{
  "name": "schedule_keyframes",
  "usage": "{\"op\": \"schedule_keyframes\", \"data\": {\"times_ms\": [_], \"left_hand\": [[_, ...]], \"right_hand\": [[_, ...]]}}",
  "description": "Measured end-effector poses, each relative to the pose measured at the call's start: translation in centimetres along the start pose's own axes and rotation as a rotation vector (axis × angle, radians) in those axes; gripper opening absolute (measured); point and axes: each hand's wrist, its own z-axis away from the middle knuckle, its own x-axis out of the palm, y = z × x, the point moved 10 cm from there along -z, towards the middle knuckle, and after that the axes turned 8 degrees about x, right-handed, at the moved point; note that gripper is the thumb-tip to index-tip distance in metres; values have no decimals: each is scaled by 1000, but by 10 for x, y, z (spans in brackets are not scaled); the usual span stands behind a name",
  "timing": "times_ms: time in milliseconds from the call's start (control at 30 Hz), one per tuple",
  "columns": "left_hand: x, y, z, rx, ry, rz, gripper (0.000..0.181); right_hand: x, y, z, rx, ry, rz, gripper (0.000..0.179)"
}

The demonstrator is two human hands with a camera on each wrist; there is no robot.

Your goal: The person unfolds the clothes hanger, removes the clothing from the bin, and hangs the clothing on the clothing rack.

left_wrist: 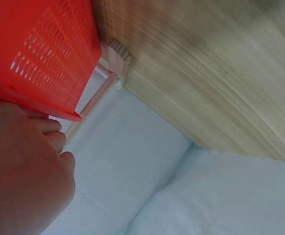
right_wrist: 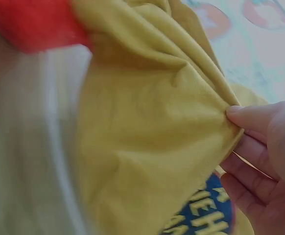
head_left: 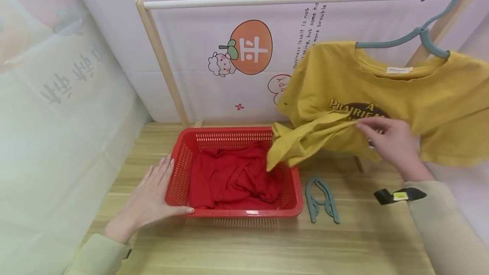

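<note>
A yellow T-shirt (head_left: 393, 92) with a dark print hangs on a blue-green hanger (head_left: 397, 42) at the right. My right hand (head_left: 395, 141) pinches a fold of yellow cloth (right_wrist: 147, 112) between thumb and fingers in front of the print. The cloth stretches left over the right end of a red basket (head_left: 248, 213); whether it belongs to the hung shirt I cannot tell. Red cloth (head_left: 237, 177) lies crumpled in the basket. Against the basket's near left corner rests my left hand (head_left: 150, 196), fingers straight along the side and thumb on the front rim.
A folded blue-green hanger (head_left: 322, 200) lies on the wooden tabletop (head_left: 244, 245), right of the basket. Behind stands a rack with a white rail (head_left: 244, 1) and wooden posts (head_left: 164, 63). Printed sheets (head_left: 168, 41) cover the back and sides.
</note>
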Motion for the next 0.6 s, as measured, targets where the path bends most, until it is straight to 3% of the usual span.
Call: {"op": "schedule_keyframes", "data": {"times_ms": [133,300,433,600], "left_hand": [[0,0,0,-1,-1,0,134],[0,1,-1,1,1,7,134],[-1,1,0,8,1,11,134],[-1,2,-1,16,-1,7,134]], "right_hand": [[-37,20,-9,61,89,-40,37],[-61,47,-12,134,84,-50,39],[-54,69,-9,159,-22,51,48],[-22,99,-4,53,-289,242,37]]}}
